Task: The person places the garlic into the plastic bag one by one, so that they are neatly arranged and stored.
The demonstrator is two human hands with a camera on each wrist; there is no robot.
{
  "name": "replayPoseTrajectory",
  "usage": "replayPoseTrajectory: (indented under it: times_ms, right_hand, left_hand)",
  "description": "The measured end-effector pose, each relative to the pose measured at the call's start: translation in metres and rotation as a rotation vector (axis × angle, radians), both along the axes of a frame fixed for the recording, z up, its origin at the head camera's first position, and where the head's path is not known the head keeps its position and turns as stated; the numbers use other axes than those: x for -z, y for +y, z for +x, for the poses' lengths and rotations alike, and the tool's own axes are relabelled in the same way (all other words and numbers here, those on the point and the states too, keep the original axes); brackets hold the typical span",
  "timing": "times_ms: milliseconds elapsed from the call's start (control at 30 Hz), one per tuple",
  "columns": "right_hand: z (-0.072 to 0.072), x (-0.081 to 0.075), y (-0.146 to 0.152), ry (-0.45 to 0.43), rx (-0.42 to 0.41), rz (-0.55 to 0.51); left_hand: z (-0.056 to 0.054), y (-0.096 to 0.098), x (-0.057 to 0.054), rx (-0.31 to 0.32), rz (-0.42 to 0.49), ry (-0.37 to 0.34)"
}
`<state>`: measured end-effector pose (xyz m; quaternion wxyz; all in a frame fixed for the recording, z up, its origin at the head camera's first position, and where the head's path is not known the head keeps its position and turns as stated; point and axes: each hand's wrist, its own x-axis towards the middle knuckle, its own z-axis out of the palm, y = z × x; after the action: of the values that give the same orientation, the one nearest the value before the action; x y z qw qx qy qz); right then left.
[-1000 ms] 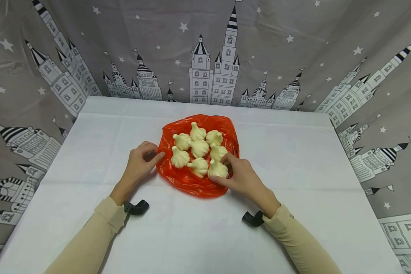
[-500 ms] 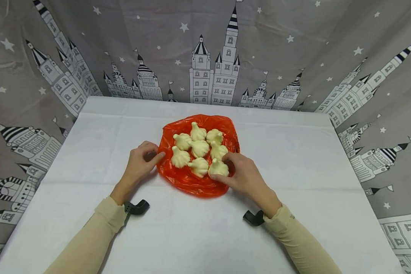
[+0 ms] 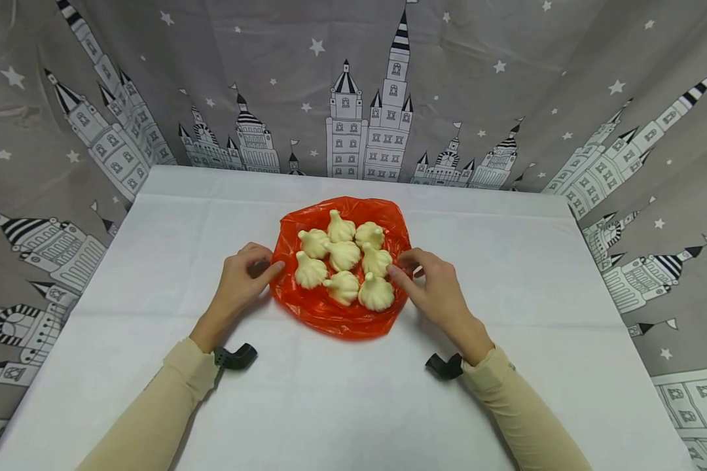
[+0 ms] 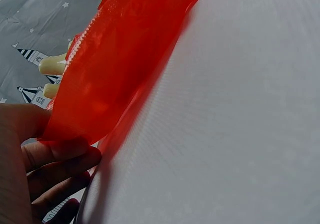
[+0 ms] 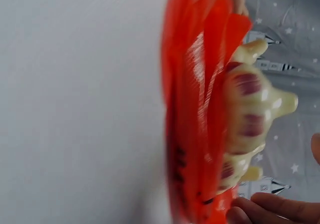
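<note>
Several cream-coloured garlic bulbs (image 3: 343,256) with a smooth, glossy surface sit close together in a red plastic bag (image 3: 336,324), its rim rolled out wide. At the bag's left side my left hand (image 3: 243,278) pinches the rim; the left wrist view has the red film (image 4: 115,68) between thumb and fingers. My right hand (image 3: 436,284) is at the right rim, beside the nearest bulb (image 3: 376,293), with thumb and fingers spread apart. Purple patches mark the side of a bulb (image 5: 247,103) in the right wrist view. The fingertips there are near or touching the bag; I cannot tell which.
A white cloth (image 3: 524,281) covers the table under the bag. Behind and at both sides hangs a grey curtain (image 3: 459,59) printed with castles and stars. Black camera mounts (image 3: 235,357) stick out from both wrists.
My right hand has let go of the nearest garlic bulb and moved right and slightly away to the bag's rim. That bulb stays in the bag. My left hand has not moved.
</note>
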<state>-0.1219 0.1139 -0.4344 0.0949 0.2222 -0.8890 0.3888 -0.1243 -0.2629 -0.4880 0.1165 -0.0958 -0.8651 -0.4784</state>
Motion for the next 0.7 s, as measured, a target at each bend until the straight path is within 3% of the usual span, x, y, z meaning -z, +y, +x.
replayPoseTrajectory:
  times_ms: [267, 433, 700]
  right_hand:
    - [-0.013, 0.019, 0.028, -0.019, 0.143, 0.032]
    - [-0.017, 0.022, 0.054, -0.023, 0.219, 0.027]
    - [-0.02, 0.028, 0.072, -0.033, 0.247, 0.011]
  left_hand:
    - [0.0, 0.001, 0.002, 0.01, 0.004, -0.002]
    - [0.003, -0.002, 0.0, 0.005, -0.008, -0.004]
    - [0.007, -0.007, 0.001, -0.007, 0.003, 0.007]
